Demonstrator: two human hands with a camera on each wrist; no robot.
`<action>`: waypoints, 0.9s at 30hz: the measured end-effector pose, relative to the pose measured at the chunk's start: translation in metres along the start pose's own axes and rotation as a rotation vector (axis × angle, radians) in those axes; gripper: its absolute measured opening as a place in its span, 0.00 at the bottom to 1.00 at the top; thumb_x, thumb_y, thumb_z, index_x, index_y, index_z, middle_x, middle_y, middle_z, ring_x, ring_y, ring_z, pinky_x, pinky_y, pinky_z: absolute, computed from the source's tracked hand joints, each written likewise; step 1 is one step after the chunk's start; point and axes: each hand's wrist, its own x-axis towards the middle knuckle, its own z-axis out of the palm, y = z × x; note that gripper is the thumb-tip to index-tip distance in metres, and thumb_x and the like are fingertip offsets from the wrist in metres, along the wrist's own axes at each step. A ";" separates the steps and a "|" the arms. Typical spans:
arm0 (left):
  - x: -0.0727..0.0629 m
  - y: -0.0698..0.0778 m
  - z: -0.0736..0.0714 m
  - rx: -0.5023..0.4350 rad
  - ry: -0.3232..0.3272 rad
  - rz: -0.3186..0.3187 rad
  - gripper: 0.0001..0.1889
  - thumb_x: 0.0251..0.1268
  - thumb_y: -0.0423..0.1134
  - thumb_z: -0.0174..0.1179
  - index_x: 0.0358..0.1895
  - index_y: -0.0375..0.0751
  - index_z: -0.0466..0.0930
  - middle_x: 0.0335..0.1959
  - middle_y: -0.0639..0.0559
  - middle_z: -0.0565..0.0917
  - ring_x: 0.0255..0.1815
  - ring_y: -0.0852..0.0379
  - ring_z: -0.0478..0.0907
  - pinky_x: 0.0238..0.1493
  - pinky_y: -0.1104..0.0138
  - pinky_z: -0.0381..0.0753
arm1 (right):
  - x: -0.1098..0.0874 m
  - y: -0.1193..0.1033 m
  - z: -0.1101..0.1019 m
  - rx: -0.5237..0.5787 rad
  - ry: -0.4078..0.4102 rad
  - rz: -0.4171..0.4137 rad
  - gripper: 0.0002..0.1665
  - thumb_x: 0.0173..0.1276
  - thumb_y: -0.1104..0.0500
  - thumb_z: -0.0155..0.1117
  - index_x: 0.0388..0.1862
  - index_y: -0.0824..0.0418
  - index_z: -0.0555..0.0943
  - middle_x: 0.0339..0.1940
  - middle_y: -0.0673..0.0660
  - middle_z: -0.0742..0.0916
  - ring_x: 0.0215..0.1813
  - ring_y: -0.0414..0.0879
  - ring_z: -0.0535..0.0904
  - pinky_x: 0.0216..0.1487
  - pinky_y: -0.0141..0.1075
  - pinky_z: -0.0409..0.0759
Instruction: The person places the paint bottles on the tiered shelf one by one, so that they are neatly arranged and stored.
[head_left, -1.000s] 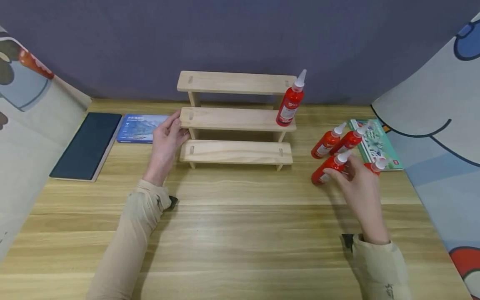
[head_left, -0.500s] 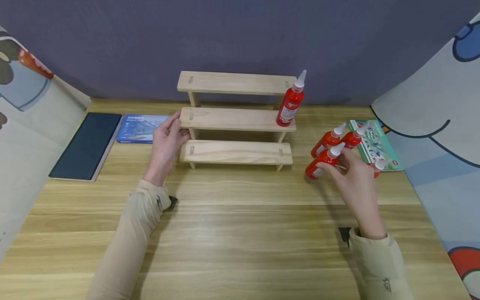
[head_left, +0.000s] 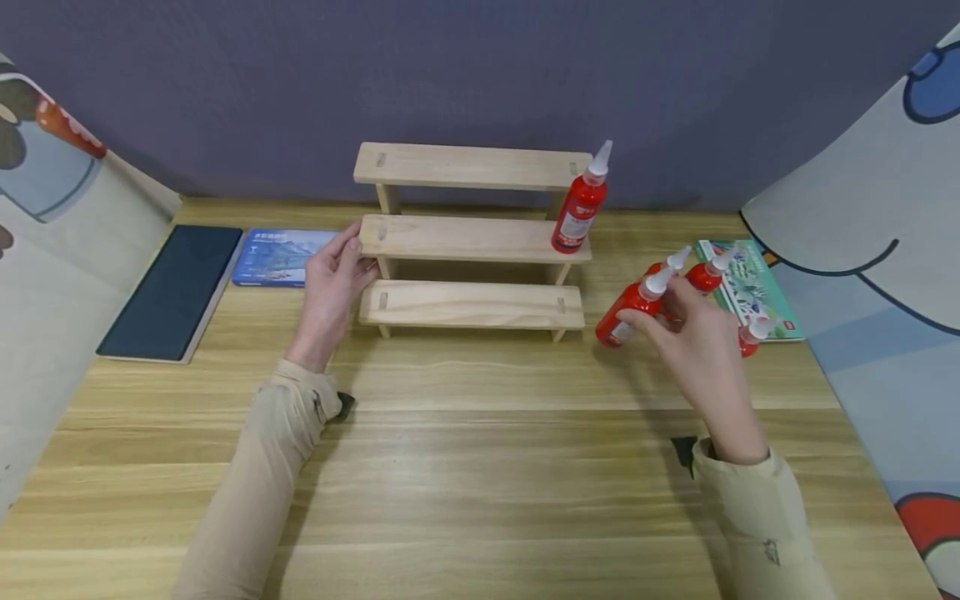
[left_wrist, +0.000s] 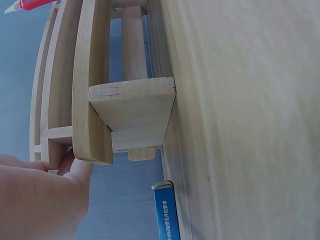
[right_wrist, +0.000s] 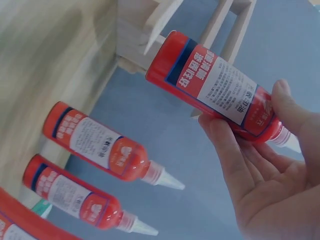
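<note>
The right grip (head_left: 693, 354) pinches a red bottle (head_left: 625, 315) near its shoulder, between thumb and fingers, so the nozzle (head_left: 659, 278) points up and the label (right_wrist: 227, 92) is not covered. This bottle appears lifted above the desk (head_left: 480, 467), right of the wooden rack (head_left: 472, 302). The left grip (head_left: 332, 287) holds the left end of the middle step (head_left: 457, 237), probably for steadying it. Another bottle (head_left: 580, 213) stands upright on that step's right end; three more bottles (right_wrist: 97, 147) stand nearby on the desk, seemingly for easy reach.
</note>
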 end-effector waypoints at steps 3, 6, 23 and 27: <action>0.000 0.000 0.000 -0.006 0.003 -0.005 0.28 0.90 0.41 0.45 0.84 0.36 0.58 0.82 0.32 0.64 0.78 0.36 0.68 0.74 0.59 0.75 | 0.003 -0.005 0.000 0.009 0.002 -0.013 0.29 0.67 0.57 0.83 0.60 0.69 0.83 0.56 0.68 0.89 0.56 0.65 0.88 0.53 0.44 0.91; 0.000 0.000 0.000 -0.003 0.002 -0.008 0.28 0.90 0.41 0.45 0.85 0.36 0.58 0.82 0.32 0.64 0.78 0.36 0.68 0.74 0.59 0.75 | 0.005 -0.009 0.001 0.027 0.005 -0.030 0.28 0.66 0.58 0.83 0.59 0.69 0.84 0.55 0.67 0.90 0.55 0.64 0.88 0.49 0.20 0.84; 0.001 0.001 -0.001 0.004 0.010 -0.017 0.28 0.90 0.41 0.45 0.84 0.37 0.59 0.81 0.32 0.65 0.78 0.37 0.69 0.74 0.60 0.75 | 0.017 -0.034 0.004 0.069 0.004 -0.083 0.26 0.66 0.56 0.83 0.57 0.67 0.85 0.49 0.64 0.92 0.50 0.59 0.91 0.44 0.16 0.82; 0.001 0.000 0.001 0.007 0.003 -0.012 0.28 0.90 0.41 0.45 0.84 0.36 0.59 0.81 0.33 0.65 0.78 0.37 0.69 0.73 0.60 0.76 | 0.020 -0.038 0.006 0.068 0.011 -0.094 0.26 0.65 0.56 0.85 0.56 0.67 0.86 0.48 0.65 0.92 0.48 0.59 0.91 0.47 0.37 0.91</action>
